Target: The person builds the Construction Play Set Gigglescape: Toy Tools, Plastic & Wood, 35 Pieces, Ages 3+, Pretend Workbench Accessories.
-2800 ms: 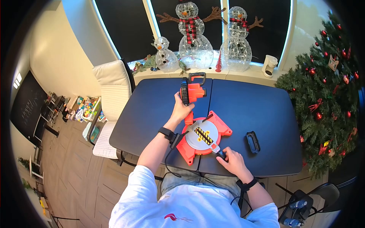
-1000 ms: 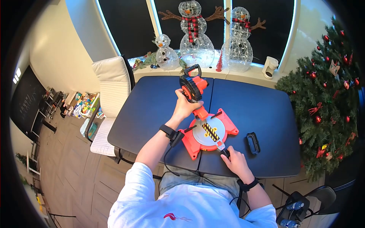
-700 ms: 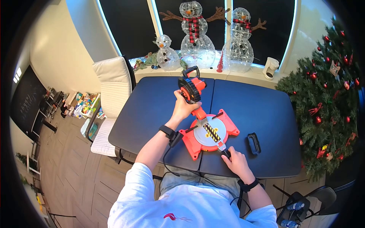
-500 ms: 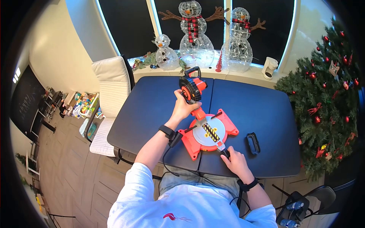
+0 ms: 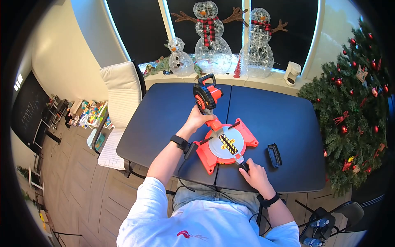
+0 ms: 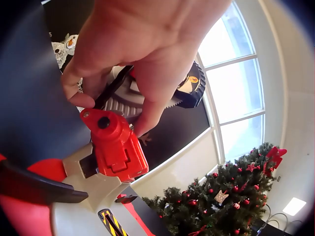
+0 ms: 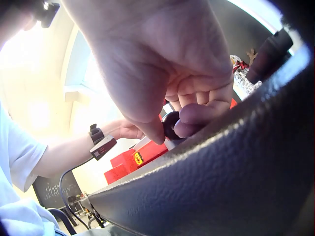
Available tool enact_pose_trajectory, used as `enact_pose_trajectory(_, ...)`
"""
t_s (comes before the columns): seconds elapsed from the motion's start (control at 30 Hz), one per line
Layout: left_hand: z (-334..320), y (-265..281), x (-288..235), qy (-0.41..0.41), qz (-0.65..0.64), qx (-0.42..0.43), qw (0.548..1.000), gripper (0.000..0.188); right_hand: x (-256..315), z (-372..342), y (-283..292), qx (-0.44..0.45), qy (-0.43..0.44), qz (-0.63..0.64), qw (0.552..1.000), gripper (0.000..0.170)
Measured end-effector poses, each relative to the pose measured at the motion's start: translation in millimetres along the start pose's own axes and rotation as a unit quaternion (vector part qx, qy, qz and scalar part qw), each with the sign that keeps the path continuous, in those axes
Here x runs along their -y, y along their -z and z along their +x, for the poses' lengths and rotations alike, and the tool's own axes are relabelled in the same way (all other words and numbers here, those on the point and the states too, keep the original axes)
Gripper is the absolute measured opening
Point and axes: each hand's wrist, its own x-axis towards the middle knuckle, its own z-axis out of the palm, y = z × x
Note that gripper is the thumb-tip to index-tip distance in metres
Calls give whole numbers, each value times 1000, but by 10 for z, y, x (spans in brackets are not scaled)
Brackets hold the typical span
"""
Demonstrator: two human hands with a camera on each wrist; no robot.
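Note:
A red and black toy mitre saw stands on the table, its saw head (image 5: 205,96) raised at the back above a red base (image 5: 207,158) with a grey round plate. My left hand (image 5: 198,119) grips the arm below the head; in the left wrist view the fingers of my left hand (image 6: 142,44) curl round it, above a red hinge block (image 6: 118,147). At the front of the base, my right hand (image 5: 256,175) holds a small black handle (image 5: 244,166). The right wrist view has thumb and fingers of my right hand (image 7: 167,64) round the black knob (image 7: 171,125).
A black oblong frame-like part (image 5: 273,155) lies on the dark table (image 5: 279,111), right of the base. A white chair (image 5: 120,94) stands at the left, a decorated tree (image 5: 349,111) at the right. Light-up snowmen (image 5: 212,51) line the sill behind.
Since the first frame, the base has shifted right and the saw head has turned to face differently. Lately my left hand has slid down from beside the head onto the arm. My right hand keeps its hold.

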Motion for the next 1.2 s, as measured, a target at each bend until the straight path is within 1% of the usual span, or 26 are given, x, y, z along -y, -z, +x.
enact_pose_trajectory(0.2,5,50,28,-16,-17,31,999,62,18,-3,21,2,-3,1,1000,37)
enact_pose_trajectory(0.3,-12,90,-15,31,-22,49,998,68,5,-1,4,0,-3,-3,1000,37)
enact_pose_trajectory(0.4,-1,102,33,16,-35,55,998,71,-12,1,-7,-1,-2,-2,1000,37)
enact_pose_trajectory(0.5,14,103,90,11,-22,48,999,70,-13,1,-8,0,-4,-2,1000,38)
enact_pose_trajectory(0.6,13,111,110,24,-24,49,998,72,-19,-1,-13,-2,-3,-4,1000,38)
enact_pose_trajectory(0.7,-1,80,117,26,-33,21,999,75,-39,3,-29,2,-10,-5,1000,37)
enact_pose_trajectory(0.8,-1,47,161,-38,-43,4,998,79,-36,3,-26,0,-9,-7,1000,37)
enact_pose_trajectory(0.9,-70,32,22,-49,-39,10,998,82,-54,2,-40,-7,-1,-8,1000,37)
enact_pose_trajectory(1.0,-80,22,17,-89,-52,28,994,85,-35,3,-19,-2,-4,-2,1000,37)
enact_pose_trajectory(1.2,-166,49,-123,-74,18,6,997,89,-30,1,-19,-6,-2,-2,1000,37)
